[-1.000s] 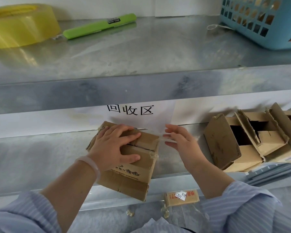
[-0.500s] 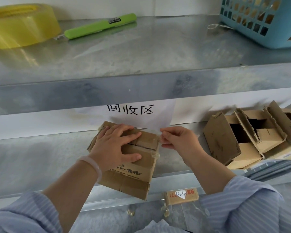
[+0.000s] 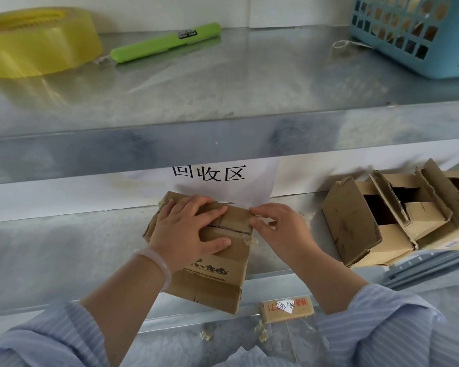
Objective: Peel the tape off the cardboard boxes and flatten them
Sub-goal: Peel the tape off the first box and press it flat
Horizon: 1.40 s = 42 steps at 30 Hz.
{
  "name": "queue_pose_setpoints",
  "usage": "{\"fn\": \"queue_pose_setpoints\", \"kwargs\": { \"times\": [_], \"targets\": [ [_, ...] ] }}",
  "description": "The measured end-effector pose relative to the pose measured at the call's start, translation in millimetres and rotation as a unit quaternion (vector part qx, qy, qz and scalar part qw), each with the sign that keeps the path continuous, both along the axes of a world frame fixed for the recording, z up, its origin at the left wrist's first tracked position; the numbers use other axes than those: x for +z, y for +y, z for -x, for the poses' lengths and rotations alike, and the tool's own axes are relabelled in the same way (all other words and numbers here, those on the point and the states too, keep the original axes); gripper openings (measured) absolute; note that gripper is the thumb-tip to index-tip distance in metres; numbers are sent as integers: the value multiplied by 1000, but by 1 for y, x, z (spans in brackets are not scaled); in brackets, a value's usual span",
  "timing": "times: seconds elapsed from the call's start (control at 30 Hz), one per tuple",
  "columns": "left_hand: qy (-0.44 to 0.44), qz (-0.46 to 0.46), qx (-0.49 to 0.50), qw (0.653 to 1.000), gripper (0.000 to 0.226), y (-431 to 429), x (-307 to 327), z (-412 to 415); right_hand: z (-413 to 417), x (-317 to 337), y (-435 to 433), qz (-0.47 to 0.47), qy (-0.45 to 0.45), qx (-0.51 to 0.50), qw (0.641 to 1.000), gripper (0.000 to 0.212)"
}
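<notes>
Cardboard box (image 3: 217,271) sits tilted at the front of the lower metal shelf (image 3: 64,260), its near end hanging over the edge and its top flaps shut along a seam. The left hand (image 3: 188,229) lies spread on the top, fingers straight across the seam and thumb along the near flap, pressing the box down. The right hand (image 3: 278,229) is at the box's far right corner, fingers curled, thumb and forefinger pinched together on what looks like an end of clear tape (image 3: 249,238); the strip is too faint to trace. The two hands are close but apart.

To peel well, I would pull low and slowly along the seam, keep the pressing hand near the peel line so the paper skin does not tear, and take a fresh hold close to the box if the strip stretches.

Both forearms reach forward from striped sleeves, wrists roughly level. To the right stand opened boxes (image 3: 355,229); on the upper shelf lie a yellow tape roll (image 3: 37,41), a green knife (image 3: 164,43) and a blue basket (image 3: 414,35)
</notes>
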<state>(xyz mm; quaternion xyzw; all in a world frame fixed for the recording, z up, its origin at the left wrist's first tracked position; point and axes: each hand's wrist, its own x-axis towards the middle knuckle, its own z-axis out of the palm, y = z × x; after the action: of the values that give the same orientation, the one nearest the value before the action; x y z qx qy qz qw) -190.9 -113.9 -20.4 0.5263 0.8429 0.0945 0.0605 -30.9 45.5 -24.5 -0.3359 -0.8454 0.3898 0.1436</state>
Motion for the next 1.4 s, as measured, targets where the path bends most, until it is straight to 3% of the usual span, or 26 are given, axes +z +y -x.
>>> {"fn": "queue_pose_setpoints", "kwargs": {
  "times": [0.2, 0.3, 0.5, 0.6, 0.67, 0.8, 0.9, 1.07, 1.2, 1.4],
  "targets": [
    [13, 3, 20, 1000, 77, -1, -6, -2, 5, 8, 2, -153, -8, 38, 987, 11],
    [7, 3, 34, 999, 82, 2, -5, -2, 0, 6, 1, -152, 3, 65, 986, 10],
    [8, -1, 32, 999, 79, 4, -7, -3, -5, 14, 4, 67, -15, 37, 997, 20],
    [6, 1, 24, 1000, 80, 4, -6, -2, -2, 16, 6, 210, 2, 15, 978, 14],
    [9, 0, 24, 1000, 80, 6, -6, -2, 0, 15, 4, 244, 23, -17, 969, 6],
    [10, -2, 27, 1000, 80, 7, -7, -1, 3, 11, 1, 65, -21, -68, 995, 12],
    [9, -6, 27, 1000, 81, 7, -8, -1, -2, 11, -2, -26, -38, -27, 999, 4],
    [14, -5, 31, 999, 81, 8, -8, -1, -11, 9, -9, -51, -34, 46, 997, 21],
    [20, -1, 29, 999, 90, 8, -7, -2, -4, 14, -8, -98, -74, 52, 991, 13],
    [19, 5, 32, 999, 87, 7, -7, -1, 5, 21, 0, -92, -142, 72, 983, 14]
  ]
}}
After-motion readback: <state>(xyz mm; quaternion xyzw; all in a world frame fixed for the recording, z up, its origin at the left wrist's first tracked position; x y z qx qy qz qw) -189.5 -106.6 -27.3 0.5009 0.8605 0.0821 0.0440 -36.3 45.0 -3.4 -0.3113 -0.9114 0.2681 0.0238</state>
